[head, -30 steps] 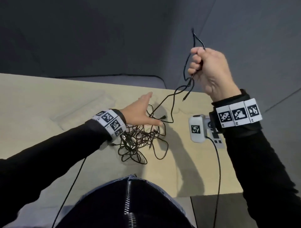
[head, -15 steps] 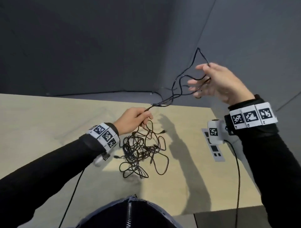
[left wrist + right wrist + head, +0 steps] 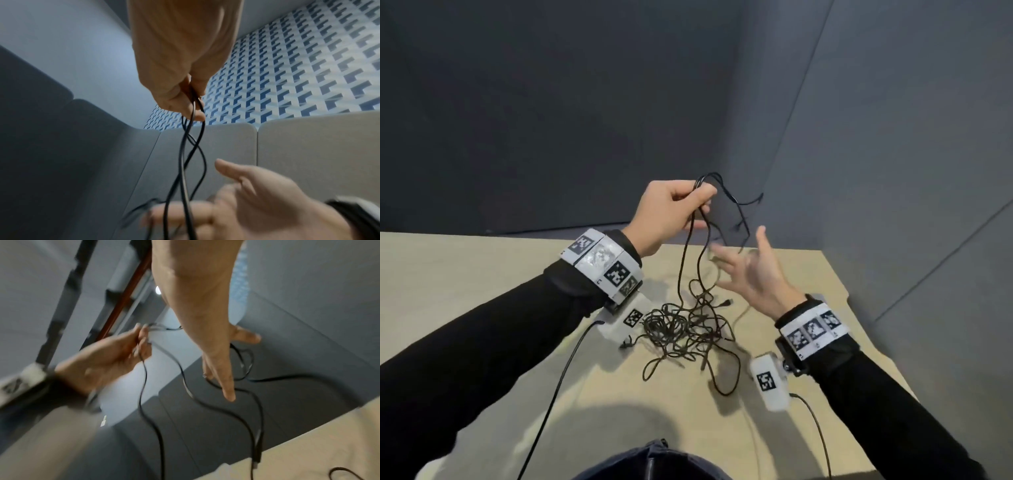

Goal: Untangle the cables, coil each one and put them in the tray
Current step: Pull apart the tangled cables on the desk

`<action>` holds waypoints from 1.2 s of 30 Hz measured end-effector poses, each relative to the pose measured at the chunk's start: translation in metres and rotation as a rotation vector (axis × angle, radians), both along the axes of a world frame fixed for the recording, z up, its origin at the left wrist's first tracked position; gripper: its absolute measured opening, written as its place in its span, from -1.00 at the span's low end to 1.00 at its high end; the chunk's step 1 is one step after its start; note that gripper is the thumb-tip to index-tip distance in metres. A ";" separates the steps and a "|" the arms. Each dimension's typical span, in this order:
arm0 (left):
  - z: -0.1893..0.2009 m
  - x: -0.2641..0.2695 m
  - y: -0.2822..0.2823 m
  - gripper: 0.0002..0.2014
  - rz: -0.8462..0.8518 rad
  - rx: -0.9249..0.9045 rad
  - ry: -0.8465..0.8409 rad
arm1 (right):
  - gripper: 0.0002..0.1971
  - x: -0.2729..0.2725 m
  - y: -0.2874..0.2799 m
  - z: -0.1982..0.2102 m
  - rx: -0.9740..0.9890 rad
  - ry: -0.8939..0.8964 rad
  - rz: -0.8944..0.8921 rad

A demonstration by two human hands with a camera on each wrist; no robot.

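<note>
A tangle of thin black cables (image 3: 688,329) lies on the beige table (image 3: 482,308) between my arms. My left hand (image 3: 702,200) is raised above the pile and pinches a few strands (image 3: 185,154) between thumb and fingertips. These strands hang down twisted into the pile. A loose loop (image 3: 736,205) with a plug end sticks out to the right of the pinch. My right hand (image 3: 739,260) sits lower and to the right, fingers spread and blurred. Cable loops (image 3: 242,363) pass close by its fingers (image 3: 226,386), but it grips nothing. No tray is in view.
White camera boxes (image 3: 770,380) hang under both wrists, their leads trailing toward the table's front edge. The table's right edge (image 3: 859,325) is close to my right arm. Grey padded walls (image 3: 585,102) stand behind and to the right.
My right hand let go of the strand it gripped high up, opened and dropped lower. My left hand took hold of strands at the pile and lifted them.
</note>
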State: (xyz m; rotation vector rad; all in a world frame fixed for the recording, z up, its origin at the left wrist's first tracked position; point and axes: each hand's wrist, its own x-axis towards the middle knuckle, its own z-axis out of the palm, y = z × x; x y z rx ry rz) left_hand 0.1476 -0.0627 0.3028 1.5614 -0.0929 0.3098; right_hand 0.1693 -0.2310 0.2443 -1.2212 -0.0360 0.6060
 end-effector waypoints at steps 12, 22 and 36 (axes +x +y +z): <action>0.001 0.002 0.019 -0.87 0.022 -0.136 0.053 | -0.62 -0.002 0.021 0.034 -0.448 -0.449 0.193; 0.004 0.009 0.028 -0.79 0.044 -0.104 0.050 | -0.84 0.016 0.020 0.069 -0.676 -0.726 0.107; -0.016 0.021 -0.031 0.04 -0.270 0.397 -0.067 | -0.87 0.024 0.011 0.217 0.094 -0.637 -0.203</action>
